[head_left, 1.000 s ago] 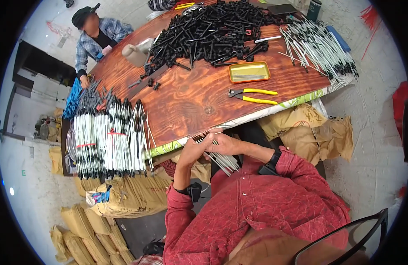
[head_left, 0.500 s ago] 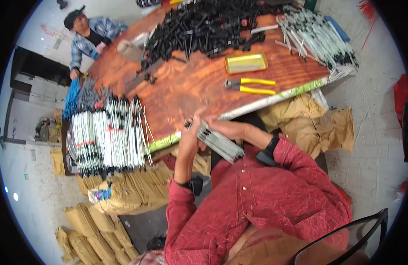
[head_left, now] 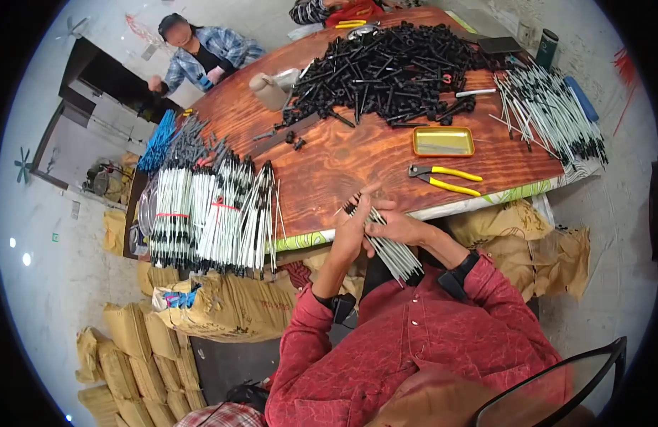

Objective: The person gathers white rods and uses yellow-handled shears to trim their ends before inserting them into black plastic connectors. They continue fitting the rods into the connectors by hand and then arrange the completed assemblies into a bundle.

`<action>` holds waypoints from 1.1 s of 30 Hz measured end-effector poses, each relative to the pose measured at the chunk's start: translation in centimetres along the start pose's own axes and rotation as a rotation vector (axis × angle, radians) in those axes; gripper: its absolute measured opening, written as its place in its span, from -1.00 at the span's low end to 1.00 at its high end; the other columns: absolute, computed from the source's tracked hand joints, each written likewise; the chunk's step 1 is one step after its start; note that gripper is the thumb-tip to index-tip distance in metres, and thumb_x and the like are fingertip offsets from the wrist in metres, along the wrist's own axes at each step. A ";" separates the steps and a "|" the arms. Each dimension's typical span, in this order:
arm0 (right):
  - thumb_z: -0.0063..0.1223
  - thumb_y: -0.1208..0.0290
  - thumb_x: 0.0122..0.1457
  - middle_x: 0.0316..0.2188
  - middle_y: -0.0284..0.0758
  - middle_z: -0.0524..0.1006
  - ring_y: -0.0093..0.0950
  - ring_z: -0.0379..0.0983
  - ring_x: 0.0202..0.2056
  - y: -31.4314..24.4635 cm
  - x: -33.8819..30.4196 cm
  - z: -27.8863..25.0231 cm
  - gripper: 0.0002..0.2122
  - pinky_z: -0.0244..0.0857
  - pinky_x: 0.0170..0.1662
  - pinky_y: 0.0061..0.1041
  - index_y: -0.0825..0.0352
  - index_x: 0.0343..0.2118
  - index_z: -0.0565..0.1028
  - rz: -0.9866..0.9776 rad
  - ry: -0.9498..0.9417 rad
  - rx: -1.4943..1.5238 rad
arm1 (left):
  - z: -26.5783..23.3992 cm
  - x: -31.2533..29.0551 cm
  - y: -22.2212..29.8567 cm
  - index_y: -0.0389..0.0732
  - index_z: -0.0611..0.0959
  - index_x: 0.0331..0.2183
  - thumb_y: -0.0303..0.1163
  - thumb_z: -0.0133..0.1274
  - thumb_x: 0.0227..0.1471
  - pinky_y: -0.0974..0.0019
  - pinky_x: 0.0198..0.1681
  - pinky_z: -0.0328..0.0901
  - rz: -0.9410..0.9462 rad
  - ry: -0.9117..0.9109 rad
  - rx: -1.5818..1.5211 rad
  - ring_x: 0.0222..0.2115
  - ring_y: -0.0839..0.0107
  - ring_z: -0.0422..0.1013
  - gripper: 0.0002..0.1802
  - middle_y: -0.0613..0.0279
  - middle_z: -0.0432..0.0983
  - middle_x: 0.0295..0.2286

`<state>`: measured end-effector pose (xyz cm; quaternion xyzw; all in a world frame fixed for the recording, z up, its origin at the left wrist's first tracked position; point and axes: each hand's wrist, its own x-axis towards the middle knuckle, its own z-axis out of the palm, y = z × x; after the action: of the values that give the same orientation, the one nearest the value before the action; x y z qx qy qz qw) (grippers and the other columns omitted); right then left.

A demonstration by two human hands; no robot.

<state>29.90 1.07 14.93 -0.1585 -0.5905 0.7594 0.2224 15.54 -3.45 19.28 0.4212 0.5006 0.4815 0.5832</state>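
A bundle of thin white rods with black ends (head_left: 396,257) is gripped between my two hands, just off the table's near edge and in front of my red shirt. My left hand (head_left: 351,226) wraps around its upper end, where black tips poke out by the fingers. From the other side my right hand (head_left: 401,228) closes on the same bundle, its fingers meeting the left ones. The lower ends fan out slightly toward my body. Yellow-handled pliers (head_left: 446,181) lie on the table to the right of my hands.
Banded rod bundles (head_left: 174,217) stand at the table's left, near blue strips (head_left: 157,140). A heap of black parts (head_left: 386,71) covers the far middle. Beyond the pliers are a yellow tray (head_left: 444,131) and loose rods (head_left: 550,114). A co-worker (head_left: 208,53) is at the far left.
My view has shifted, so the table sits lower and farther right. The bundle now points more steeply downward, and my right fingers have curled around it. The co-worker's hand has left the blue strips.
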 end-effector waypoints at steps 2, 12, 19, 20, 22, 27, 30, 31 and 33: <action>-0.07 0.09 0.34 -0.35 -0.35 0.53 -0.54 0.52 -0.40 0.2 0.8 -0.4 -0.54 0.41 -0.24 -0.56 0.40 0.09 0.33 -0.064 -0.024 -0.014 | -0.3 0.1 -0.3 -0.14 0.32 0.20 0.02 -0.31 0.34 0.59 -0.82 0.20 0.002 -0.005 -0.008 -0.70 0.62 0.37 -0.42 0.17 0.58 -0.24; -0.07 0.13 0.35 -0.41 -0.34 0.50 -0.55 0.48 -0.41 1.4 1.5 -0.1 -0.66 0.39 -0.31 -0.56 0.35 -0.06 0.37 0.003 -0.081 0.141 | -1.6 0.8 -0.2 -0.23 0.29 0.21 0.03 -0.31 0.34 0.63 -0.84 0.21 0.018 -0.100 -0.021 -0.76 0.64 0.34 -0.37 0.08 0.57 -0.20; -0.06 0.06 0.33 -0.45 -0.34 0.50 -0.56 0.50 -0.45 1.1 0.6 -1.3 -0.63 0.38 -0.36 -0.58 0.37 -0.24 0.42 -0.061 -0.009 0.122 | 0.0 2.3 0.2 -0.26 0.29 0.21 0.02 -0.27 0.33 0.61 -0.81 0.29 0.037 -0.111 0.004 -0.70 0.58 0.42 -0.36 0.03 0.57 -0.19; -0.06 0.06 0.33 -0.45 -0.34 0.50 -0.56 0.50 -0.45 1.1 0.4 -1.9 -0.63 0.38 -0.36 -0.58 0.37 -0.24 0.42 -0.063 0.002 0.124 | 0.5 2.8 0.1 -0.27 0.29 0.21 0.01 -0.26 0.32 0.60 -0.80 0.31 0.039 -0.115 0.009 -0.68 0.56 0.45 -0.36 0.01 0.57 -0.18; -0.05 0.07 0.32 -0.45 -0.35 0.50 -0.57 0.50 -0.46 0.9 0.1 -3.2 -0.64 0.39 -0.37 -0.58 0.36 -0.24 0.42 -0.061 0.005 0.085 | 1.2 3.5 -0.2 -0.28 0.29 0.20 0.01 -0.24 0.32 0.59 -0.80 0.32 0.036 -0.124 -0.001 -0.65 0.54 0.47 -0.35 0.00 0.56 -0.18; -0.03 0.09 0.32 -0.46 -0.37 0.49 -0.58 0.49 -0.48 0.2 -1.4 -5.9 -0.65 0.39 -0.39 -0.58 0.36 -0.25 0.43 -0.075 0.024 0.122 | 4.3 5.7 -0.3 -0.29 0.28 0.21 0.02 -0.22 0.31 0.54 -0.76 0.38 0.029 -0.137 -0.045 -0.55 0.47 0.53 -0.34 -0.03 0.56 -0.18; -0.03 0.10 0.33 -0.46 -0.38 0.49 -0.59 0.49 -0.48 -0.6 -2.8 -7.9 -0.67 0.39 -0.40 -0.58 0.36 -0.25 0.43 -0.124 0.054 0.146 | 6.5 7.0 0.2 -0.28 0.28 0.21 0.02 -0.19 0.29 0.54 -0.76 0.38 0.022 -0.147 -0.074 -0.54 0.47 0.53 -0.33 -0.02 0.57 -0.18; -0.04 0.11 0.33 -0.46 -0.38 0.48 -0.59 0.48 -0.49 -0.9 -3.1 -8.5 -0.67 0.39 -0.40 -0.58 0.36 -0.25 0.43 -0.145 0.065 0.158 | 7.4 7.5 0.4 -0.26 0.29 0.21 0.02 -0.16 0.28 0.56 -0.77 0.37 0.022 -0.154 -0.097 -0.55 0.48 0.52 -0.33 0.00 0.57 -0.18; -0.04 0.12 0.33 -0.46 -0.39 0.48 -0.60 0.48 -0.49 -1.5 -3.6 -10.1 -0.68 0.38 -0.41 -0.59 0.36 -0.24 0.43 -0.192 0.069 0.153 | 8.7 8.4 0.8 -0.24 0.30 0.21 0.02 -0.13 0.26 0.58 -0.79 0.35 0.020 -0.161 -0.113 -0.57 0.50 0.51 -0.33 0.02 0.57 -0.17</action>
<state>38.22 7.81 13.77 -0.1098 -0.5354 0.7716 0.3254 24.32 4.84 19.82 0.4300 0.4198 0.4792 0.6398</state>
